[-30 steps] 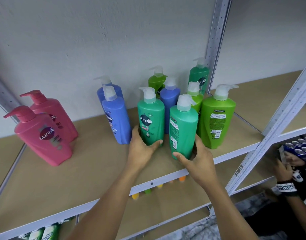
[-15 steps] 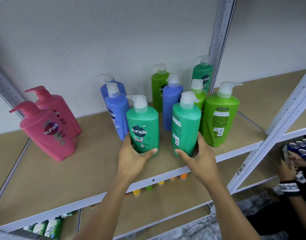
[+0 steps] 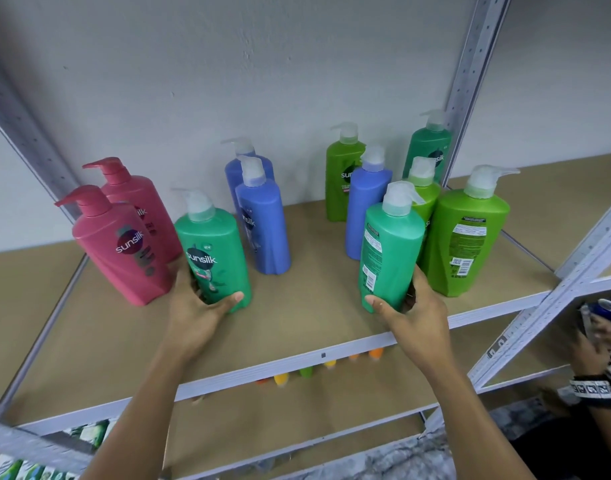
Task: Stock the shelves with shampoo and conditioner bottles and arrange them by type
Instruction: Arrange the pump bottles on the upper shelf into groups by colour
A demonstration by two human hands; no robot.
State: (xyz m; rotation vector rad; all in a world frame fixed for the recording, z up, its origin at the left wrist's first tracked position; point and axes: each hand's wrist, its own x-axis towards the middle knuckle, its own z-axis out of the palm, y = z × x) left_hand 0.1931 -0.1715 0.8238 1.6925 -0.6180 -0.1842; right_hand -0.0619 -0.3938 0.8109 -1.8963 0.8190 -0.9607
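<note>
Two teal bottles are the ones being handled, one in each hand. The left teal bottle (image 3: 214, 258) is held low on its body by the left hand (image 3: 196, 306), thumb across the front and fingers curled round the far side, with its front label facing the camera. The right teal bottle (image 3: 389, 251) is held the same way near its base by the right hand (image 3: 415, 313), but its back label faces out. Both lean slightly, and I cannot tell whether their bases touch the shelf (image 3: 314, 317).

This looks like the sorting step: like bottles are being gathered into groups. The two teal ones stand well apart, so the next move probably calls for bringing them together in the open stretch of board between the hands. The right one would also need turning so its front label faces out.

Both forearms reach up and forward over the front rail (image 3: 297, 362), wrists bent back, palms turned inward toward each other.

Just left of the left hand stand two pink bottles (image 3: 120, 244), one behind the other. Beyond its fingers are two blue bottles (image 3: 262, 223). Beyond the right hand is a mixed cluster: a third blue bottle (image 3: 364, 209), lime green bottles (image 3: 466, 237) and a darker green bottle (image 3: 430, 147) by the upright. Far to the right of the right hand, another person's hands (image 3: 595, 337) handle cans.
</note>
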